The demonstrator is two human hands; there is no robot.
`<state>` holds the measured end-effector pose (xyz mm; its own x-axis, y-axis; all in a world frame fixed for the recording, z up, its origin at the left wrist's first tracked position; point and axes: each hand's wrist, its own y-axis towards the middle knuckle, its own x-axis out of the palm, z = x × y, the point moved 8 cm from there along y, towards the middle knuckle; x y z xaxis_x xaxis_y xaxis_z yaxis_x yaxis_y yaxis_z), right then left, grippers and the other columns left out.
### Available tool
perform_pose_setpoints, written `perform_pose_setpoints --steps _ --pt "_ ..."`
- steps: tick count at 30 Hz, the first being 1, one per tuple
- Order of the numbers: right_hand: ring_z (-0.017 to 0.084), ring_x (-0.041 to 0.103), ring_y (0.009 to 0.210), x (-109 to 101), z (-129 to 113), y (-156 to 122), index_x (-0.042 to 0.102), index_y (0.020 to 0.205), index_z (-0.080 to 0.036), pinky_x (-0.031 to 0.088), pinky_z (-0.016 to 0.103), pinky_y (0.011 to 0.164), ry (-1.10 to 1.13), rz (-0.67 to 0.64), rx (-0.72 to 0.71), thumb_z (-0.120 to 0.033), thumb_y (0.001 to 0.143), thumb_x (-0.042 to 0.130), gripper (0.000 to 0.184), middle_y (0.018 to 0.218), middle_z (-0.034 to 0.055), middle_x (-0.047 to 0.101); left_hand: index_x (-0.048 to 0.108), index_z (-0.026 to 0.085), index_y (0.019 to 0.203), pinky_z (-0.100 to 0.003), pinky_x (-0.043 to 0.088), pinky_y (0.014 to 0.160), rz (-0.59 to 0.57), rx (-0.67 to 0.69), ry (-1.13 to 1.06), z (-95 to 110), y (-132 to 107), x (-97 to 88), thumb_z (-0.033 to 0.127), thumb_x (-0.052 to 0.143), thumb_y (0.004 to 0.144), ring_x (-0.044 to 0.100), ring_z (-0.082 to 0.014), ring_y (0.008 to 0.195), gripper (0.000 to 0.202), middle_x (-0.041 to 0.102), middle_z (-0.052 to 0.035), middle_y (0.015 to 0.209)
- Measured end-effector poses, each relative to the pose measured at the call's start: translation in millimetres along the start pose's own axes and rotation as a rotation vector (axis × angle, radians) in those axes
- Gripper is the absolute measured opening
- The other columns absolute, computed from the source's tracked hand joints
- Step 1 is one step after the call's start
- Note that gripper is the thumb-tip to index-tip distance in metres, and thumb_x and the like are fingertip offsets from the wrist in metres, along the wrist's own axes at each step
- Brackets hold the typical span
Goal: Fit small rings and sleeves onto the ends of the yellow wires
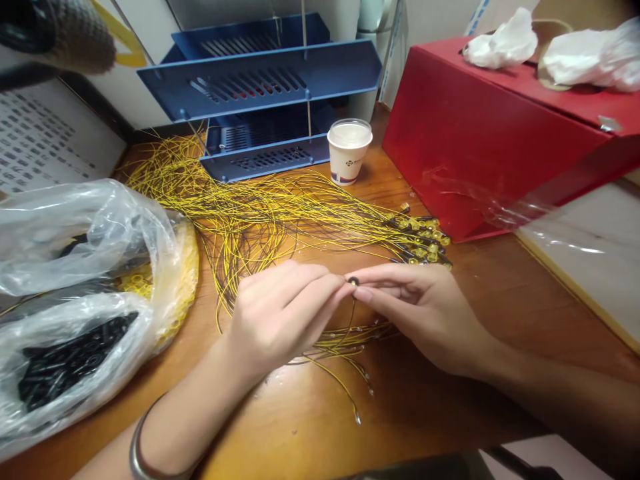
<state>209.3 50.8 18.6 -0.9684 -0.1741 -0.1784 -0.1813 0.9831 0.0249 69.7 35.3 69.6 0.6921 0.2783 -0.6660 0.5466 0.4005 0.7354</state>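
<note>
My left hand [287, 310] and my right hand [430, 313] meet fingertip to fingertip over the table. Between them they pinch a small black round part [353, 281] with a pale centre, and a thin dark wire hangs down from it. Under the hands lie several loose yellow and black wires [333, 380] with shiny tips. A large bundle of yellow and black wires [260, 200] spreads behind. Its right ends carry black sleeves and clear yellowish caps [425, 240]. My left fingers partly hide what they grip.
Left stand clear plastic bags, one with small black parts [75, 357], one with yellow rings [173, 287]. At the back are a blue rack [270, 73] and a lidded paper cup [349, 152]. A red box [465, 140] stands right, with crumpled white plastic [503, 41] on top.
</note>
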Motion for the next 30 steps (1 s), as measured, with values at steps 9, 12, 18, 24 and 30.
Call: perform_pose_setpoints --steps 9,12,18,24,30 --pt "0.014 0.074 0.072 -1.7 7.0 1.5 0.071 0.106 -0.018 0.061 0.02 0.06 0.221 0.037 0.071 -0.02 0.082 0.072 0.023 0.088 0.0049 0.077 0.065 0.013 0.078 -0.022 0.048 0.056 -0.063 -0.06 -0.021 -1.7 1.2 7.2 0.017 0.068 0.086 0.061 -0.0109 0.06 0.009 0.069 -0.0027 0.068" --pt "0.012 0.072 0.065 0.0 8.5 1.9 0.071 0.103 -0.018 0.057 0.018 0.052 0.233 0.02 0.086 -0.021 0.084 0.071 0.02 0.083 0.0042 0.077 0.064 0.014 0.072 -0.022 0.047 0.055 -0.115 -0.12 -0.081 -3.6 1.1 14.9 0.02 0.062 0.089 0.06 -0.0109 0.056 0.018 0.066 -0.0027 0.062" --pt "0.004 0.052 0.038 1.8 8.8 2.5 0.072 0.099 -0.017 0.039 0.014 0.033 0.242 0.001 0.084 -0.022 0.083 0.071 0.017 0.078 0.0033 0.075 0.068 0.012 0.074 -0.023 0.049 0.057 -0.143 -0.115 -0.07 -3.9 -0.4 19.5 0.021 0.063 0.089 0.063 -0.0122 0.058 0.018 0.068 -0.0042 0.063" --pt "0.003 0.048 0.036 0.8 10.2 1.8 0.073 0.098 -0.016 0.036 0.015 0.031 0.22 0.008 0.113 -0.024 0.081 0.071 0.019 0.076 0.0035 0.075 0.068 0.012 0.073 -0.022 0.048 0.054 -0.151 -0.106 -0.056 -2.9 -0.3 19.2 0.021 0.062 0.09 0.062 -0.0116 0.057 0.02 0.068 -0.0039 0.062" --pt "0.003 0.047 0.035 1.3 10.9 2.2 0.072 0.097 -0.015 0.035 0.015 0.031 0.223 -0.001 0.113 -0.025 0.081 0.071 0.018 0.078 0.0047 0.076 0.068 0.013 0.073 -0.022 0.047 0.054 -0.152 -0.095 -0.056 -1.8 -0.1 19.5 0.021 0.061 0.09 0.062 -0.0115 0.056 0.02 0.068 -0.0039 0.062"
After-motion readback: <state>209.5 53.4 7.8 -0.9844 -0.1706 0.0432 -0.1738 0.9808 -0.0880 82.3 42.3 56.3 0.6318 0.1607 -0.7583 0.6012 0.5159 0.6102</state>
